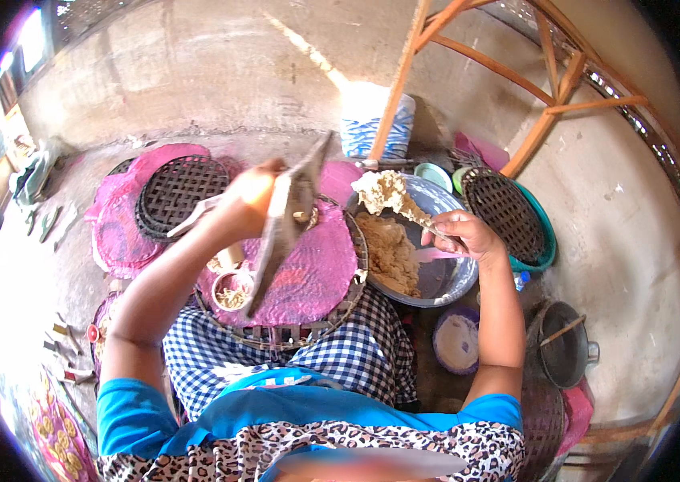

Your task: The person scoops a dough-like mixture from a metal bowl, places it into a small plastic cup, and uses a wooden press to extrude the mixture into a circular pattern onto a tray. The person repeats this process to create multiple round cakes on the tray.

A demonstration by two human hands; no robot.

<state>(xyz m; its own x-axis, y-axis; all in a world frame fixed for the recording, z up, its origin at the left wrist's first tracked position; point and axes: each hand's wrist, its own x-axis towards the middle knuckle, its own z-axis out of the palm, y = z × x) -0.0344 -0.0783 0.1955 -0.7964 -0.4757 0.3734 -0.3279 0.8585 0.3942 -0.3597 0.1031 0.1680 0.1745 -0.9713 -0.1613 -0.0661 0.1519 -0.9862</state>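
My left hand [256, 193] is closed around a wooden tool with a long, flat, board-like part [290, 213], raised and seen nearly edge-on over my lap. Below it, a pink sheet [320, 277] covers a round woven tray resting on my checked-cloth lap. A small white cup [232, 291] with pale yellowish bits stands on the sheet. Gripped in my right hand [468, 234] is a slim spoon-like utensil [444, 235]; a lump of pale dough [384, 193] clings to its far end, hiding its shape. The dough hangs over a grey basin [456, 281] containing more dough [392, 253].
Dark woven trays [183, 191] lie on pink sheets at left; another woven tray [504, 213] rests on a teal basin at right. A purple-rimmed tub [456, 341] and a dark pan [562, 345] sit near my right arm. Wooden framing [545, 128] and a patterned bucket [376, 124] stand beyond.
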